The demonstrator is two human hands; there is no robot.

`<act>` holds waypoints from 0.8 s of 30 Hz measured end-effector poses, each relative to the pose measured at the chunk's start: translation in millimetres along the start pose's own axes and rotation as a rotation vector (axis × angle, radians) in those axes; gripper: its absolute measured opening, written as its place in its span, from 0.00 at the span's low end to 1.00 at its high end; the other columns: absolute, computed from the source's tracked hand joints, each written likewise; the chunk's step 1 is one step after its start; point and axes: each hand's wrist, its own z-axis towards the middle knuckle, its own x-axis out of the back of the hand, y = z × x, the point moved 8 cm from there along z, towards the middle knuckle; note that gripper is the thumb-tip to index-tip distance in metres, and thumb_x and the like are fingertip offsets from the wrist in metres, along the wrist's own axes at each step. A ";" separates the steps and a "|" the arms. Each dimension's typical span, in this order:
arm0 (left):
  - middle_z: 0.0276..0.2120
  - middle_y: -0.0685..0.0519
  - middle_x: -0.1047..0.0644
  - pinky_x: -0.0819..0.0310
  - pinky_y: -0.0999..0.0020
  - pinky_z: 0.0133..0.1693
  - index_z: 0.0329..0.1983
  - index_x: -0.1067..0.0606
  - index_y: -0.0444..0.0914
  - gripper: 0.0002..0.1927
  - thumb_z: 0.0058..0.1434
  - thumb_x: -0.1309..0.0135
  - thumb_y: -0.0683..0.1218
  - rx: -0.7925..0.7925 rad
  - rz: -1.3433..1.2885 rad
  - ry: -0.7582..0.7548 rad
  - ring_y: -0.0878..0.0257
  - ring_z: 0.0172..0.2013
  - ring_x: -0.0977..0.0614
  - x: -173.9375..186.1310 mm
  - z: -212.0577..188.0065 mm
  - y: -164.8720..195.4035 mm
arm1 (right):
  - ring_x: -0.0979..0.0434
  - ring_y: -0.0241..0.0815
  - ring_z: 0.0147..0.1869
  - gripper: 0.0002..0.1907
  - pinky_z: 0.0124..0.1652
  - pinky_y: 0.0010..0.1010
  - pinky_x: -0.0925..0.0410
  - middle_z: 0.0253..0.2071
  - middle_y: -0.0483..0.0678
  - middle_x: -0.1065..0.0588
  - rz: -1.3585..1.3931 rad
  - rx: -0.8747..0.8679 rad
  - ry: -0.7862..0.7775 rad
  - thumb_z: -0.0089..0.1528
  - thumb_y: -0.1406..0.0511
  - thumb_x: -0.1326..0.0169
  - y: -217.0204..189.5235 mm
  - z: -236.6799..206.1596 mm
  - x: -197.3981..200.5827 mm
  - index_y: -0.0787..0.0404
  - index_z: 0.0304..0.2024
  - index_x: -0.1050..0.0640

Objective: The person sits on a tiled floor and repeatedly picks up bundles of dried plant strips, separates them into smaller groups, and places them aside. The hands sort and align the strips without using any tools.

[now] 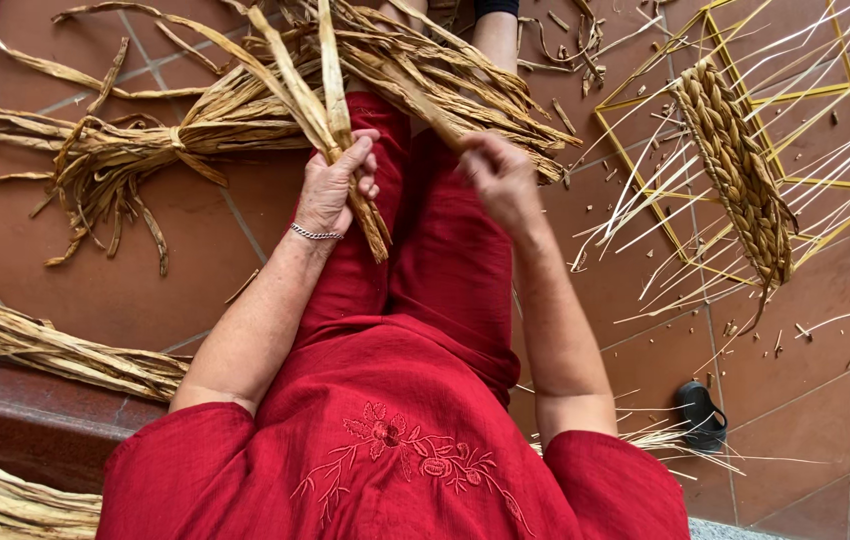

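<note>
- Gripping a few dried straw strips (340,120), left hand (330,190) fingers closed tight, centre frame.
- Right hand (500,180) pinches one strand (415,100); best pulled taut, clear of the tied bundle (145,150).

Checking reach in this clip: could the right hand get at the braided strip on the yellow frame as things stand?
Probably yes, with a stretch. The right hand is pinching a dried strand and the braided strip lies off to that side on the yellow frame, with only bare floor tiles and loose pale canes between.
</note>
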 end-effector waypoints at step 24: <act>0.28 0.54 0.25 0.23 0.65 0.31 0.50 0.23 0.35 0.12 0.70 0.44 0.47 0.122 -0.102 -0.047 0.65 0.26 0.23 -2.5 -2.2 -20.8 | 0.23 0.41 0.40 0.09 0.43 0.35 0.28 0.34 0.45 0.22 -0.573 0.029 0.130 0.53 0.64 0.28 0.4 16.5 53.9 0.57 0.32 0.16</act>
